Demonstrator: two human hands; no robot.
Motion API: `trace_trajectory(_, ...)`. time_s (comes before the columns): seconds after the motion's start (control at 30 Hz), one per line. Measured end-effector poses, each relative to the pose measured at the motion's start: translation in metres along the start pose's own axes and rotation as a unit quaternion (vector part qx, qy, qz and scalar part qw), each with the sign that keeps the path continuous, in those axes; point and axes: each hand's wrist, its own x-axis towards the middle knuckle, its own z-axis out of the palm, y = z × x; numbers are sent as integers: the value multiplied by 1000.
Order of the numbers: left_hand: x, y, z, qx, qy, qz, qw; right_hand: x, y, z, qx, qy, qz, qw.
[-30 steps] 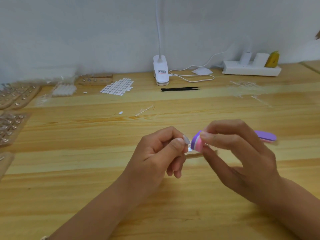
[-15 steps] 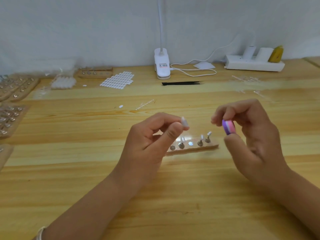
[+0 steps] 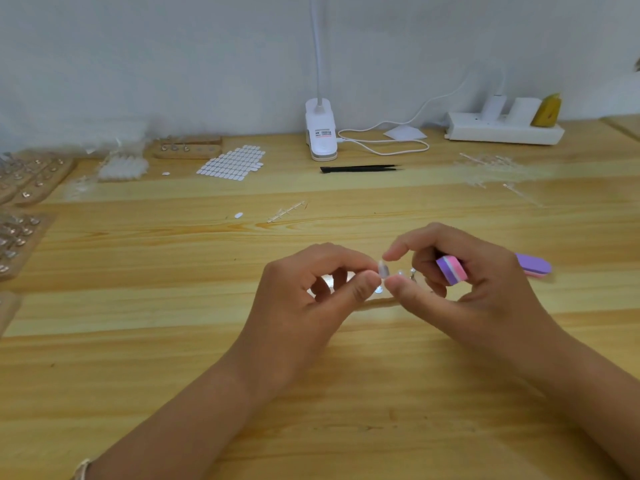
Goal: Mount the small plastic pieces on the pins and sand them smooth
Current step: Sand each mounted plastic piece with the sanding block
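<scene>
**Two hands meet over one clear plastic piece**

Two bare forearms reach in over the pale, grained wooden table [image 3: 311, 403]. The left hand [image 3: 304, 306] pinches a small plastic piece [image 3: 383, 270], clear, glossy and curved, between thumb and forefinger. The right hand [image 3: 491, 299] curls its lower fingers round a sanding block [image 3: 450, 270], a foam bar layered purple, white and pink. Its forefinger and thumb are free and reach to the piece; whether they grip it cannot be told.

Just behind the fingers stand the metal pins [image 3: 412, 271], their wooden base mostly hidden. The step looks like seating the piece on a pin. That would go best with a light pinch by the edges, the hollow side down and centred, pressed straight so the thin shell neither tips nor springs away.

Farther off lie clear sprues [image 3: 286, 212], black tweezers [image 3: 360, 168], a sheet of white oval tabs [image 3: 232, 163], more pin boards [image 3: 20, 237], a white clip lamp [image 3: 321, 136] and a power strip [image 3: 504, 129].
</scene>
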Motion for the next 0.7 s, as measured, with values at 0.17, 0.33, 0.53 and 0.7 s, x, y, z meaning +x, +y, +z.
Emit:
trace_trajectory(0.17, -1, -1, 0, 23, 1, 15, 1000, 0, 3, -1, 7, -14, 6, 1000)
trace_trajectory(0.33, -1, -4, -1, 194, 27, 11, 981, 4, 14, -7, 0, 2, 22, 1000)
trace_trajectory(0.53, 1, -13, -3, 326, -29, -61, 943, 5, 28, -4, -94, -56, 54, 992)
trace_trajectory(0.7, 1, -17, -4, 326, -44, -59, 943, 5, 23, 0, -146, -59, 55, 986)
